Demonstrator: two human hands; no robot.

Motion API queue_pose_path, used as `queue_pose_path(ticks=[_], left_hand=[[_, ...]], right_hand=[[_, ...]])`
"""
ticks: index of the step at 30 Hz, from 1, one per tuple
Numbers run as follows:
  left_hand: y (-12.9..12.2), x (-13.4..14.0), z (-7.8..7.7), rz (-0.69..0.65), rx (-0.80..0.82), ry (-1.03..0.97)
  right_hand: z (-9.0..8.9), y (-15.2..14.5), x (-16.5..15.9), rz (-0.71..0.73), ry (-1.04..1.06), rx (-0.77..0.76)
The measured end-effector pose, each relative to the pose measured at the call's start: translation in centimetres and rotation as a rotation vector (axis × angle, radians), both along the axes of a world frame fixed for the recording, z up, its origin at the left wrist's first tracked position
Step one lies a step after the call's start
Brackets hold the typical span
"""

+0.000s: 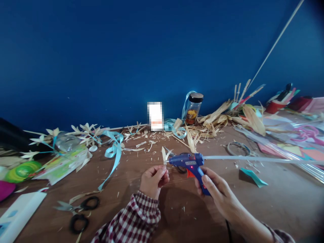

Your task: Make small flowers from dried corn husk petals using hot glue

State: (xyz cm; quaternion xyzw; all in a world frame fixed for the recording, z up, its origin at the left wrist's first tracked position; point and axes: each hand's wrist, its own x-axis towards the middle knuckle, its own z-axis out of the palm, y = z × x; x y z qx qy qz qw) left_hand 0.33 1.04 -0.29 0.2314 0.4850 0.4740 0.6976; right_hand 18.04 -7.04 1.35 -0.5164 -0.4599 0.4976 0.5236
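Observation:
My right hand (pixel 215 187) is wrapped round the handle of a blue hot glue gun (pixel 187 161), which has an orange trigger and a lit red light. A long translucent glue stick (pixel 240 158) juts out of its back. Between the fingertips of my left hand (pixel 155 180) is a small pale corn husk flower (pixel 165 156) with a few pointed petals. The gun's metal nozzle meets the flower's base, just above my left fingertips; whether glue is coming out is too small to tell.
Black-handled scissors (pixel 78 211) lie open at the lower left. Blue ribbon (pixel 113 152), finished husk flowers (pixel 87 131) and a white power strip (pixel 21 214) are on the left. Behind stand a black-lidded jar (pixel 194 108) and dried husks (pixel 215 116). A teal paper piece (pixel 254 177) lies right.

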Motion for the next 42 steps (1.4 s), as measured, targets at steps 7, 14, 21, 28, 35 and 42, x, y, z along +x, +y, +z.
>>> queue_pose_path(ticks=[7,14,21,28,35,42], left_hand=[[-0.1,-0.1,-0.5,0.047,0.093,0.076],[0.0,-0.4,-0.7,-0.005,0.13,0.147],[-0.1,-0.4,-1.0,-0.007,0.142,0.165],[0.0,-0.4,-1.0,-0.011,0.135,0.167],[0.0,-0.5,-0.9,-0.021,0.137,0.158],[0.0,-0.4,-1.1,-0.024,0.129,0.17]], right_hand=[[1.3,0.0,0.1,0.033,-0.067,-0.008],[1.3,-0.2,0.0,0.052,-0.068,-0.008],[0.9,0.1,0.1,0.059,-0.088,0.014],[0.9,0.1,0.2,0.048,-0.098,0.01],[0.8,0.1,0.1,0.054,-0.094,0.007],[0.9,0.1,0.0,0.022,-0.102,0.009]])
